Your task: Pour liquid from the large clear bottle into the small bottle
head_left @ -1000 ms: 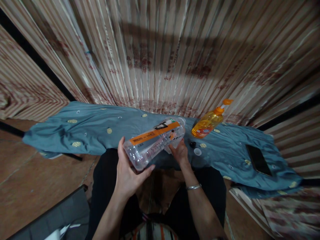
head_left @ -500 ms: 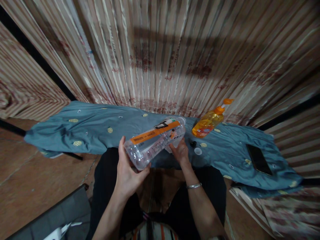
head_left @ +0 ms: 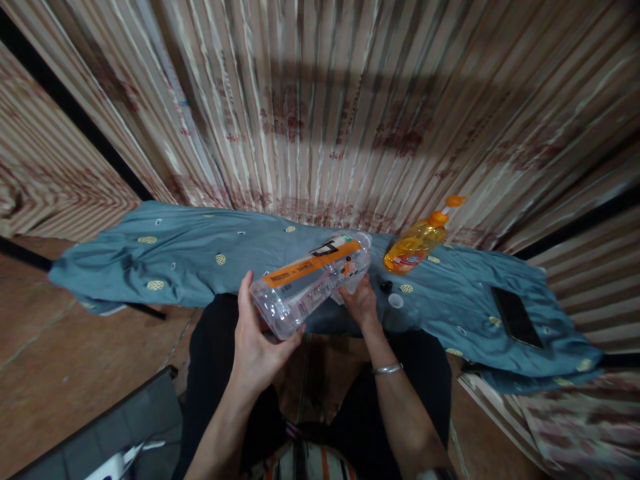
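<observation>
A clear plastic bottle (head_left: 320, 280) with an orange and grey label lies tilted across my lap, its neck pointing up and to the right. My left hand (head_left: 260, 340) is closed around its base, thumb on the near side and fingers on the far side. At the shoulder end, my right hand (head_left: 363, 303) is closed on a thin whitish piece (head_left: 338, 295) that looks like tissue, pressed at the bottle's underside. The bottle hides part of that piece. Just right of this hand are a small black object (head_left: 386, 287) and a white round cap (head_left: 395, 301).
A pump bottle of orange liquid (head_left: 413, 250) stands on the blue-green patterned cloth (head_left: 190, 257) covering a narrow bench. Farther right lies a black phone (head_left: 517, 317). A pleated curtain (head_left: 320, 120) hangs behind. At lower left is a dark grey surface (head_left: 115, 427) with a white item on it.
Hardly anything differs: the bottle and my left hand have shifted very slightly to the right. My right hand keeps its place by the bottle's shoulder.
</observation>
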{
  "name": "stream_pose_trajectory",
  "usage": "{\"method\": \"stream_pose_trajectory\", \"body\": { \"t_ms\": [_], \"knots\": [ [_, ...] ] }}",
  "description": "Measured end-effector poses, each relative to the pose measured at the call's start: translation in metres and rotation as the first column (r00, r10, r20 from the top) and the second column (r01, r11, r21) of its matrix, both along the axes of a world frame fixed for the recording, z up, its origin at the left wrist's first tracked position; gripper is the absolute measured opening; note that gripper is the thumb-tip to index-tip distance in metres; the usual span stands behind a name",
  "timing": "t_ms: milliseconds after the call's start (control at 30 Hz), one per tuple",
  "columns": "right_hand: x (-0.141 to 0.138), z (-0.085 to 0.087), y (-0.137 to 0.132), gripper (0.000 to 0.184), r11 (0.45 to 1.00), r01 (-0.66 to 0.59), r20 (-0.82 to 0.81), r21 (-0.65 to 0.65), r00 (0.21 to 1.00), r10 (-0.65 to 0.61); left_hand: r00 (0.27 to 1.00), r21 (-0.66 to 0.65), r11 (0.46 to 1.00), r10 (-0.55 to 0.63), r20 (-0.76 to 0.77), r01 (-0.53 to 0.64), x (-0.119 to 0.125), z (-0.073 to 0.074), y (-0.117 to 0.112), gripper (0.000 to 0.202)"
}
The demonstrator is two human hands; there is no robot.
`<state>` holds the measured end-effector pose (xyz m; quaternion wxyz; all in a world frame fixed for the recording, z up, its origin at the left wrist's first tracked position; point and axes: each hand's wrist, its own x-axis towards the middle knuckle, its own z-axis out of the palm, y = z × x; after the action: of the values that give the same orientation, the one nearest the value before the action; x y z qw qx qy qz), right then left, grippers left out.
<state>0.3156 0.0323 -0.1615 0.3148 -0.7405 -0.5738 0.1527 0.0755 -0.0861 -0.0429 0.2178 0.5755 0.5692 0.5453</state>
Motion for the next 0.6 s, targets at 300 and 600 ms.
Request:
{"method": "stream_pose_trajectory", "body": {
  "t_ms": [300, 600],
  "knots": [
    [0.002, 0.0002, 0.0016, 0.059, 1.0, -0.021, -0.019, -0.007, 1.0, 0.021, 1.0, -0.008, 1.0, 0.023, 0.003, -0.023, 0.0003, -0.0012, -0.0007, 0.129],
    [0.0031, -0.0048, 0.0011, 0.068, 1.0, 0.001, -0.004, 0.012, 1.0, -0.001, 1.0, -0.028, 0.999, 0.023, 0.019, -0.022, 0.0002, 0.0029, -0.0006, 0.139]
  ]
}}
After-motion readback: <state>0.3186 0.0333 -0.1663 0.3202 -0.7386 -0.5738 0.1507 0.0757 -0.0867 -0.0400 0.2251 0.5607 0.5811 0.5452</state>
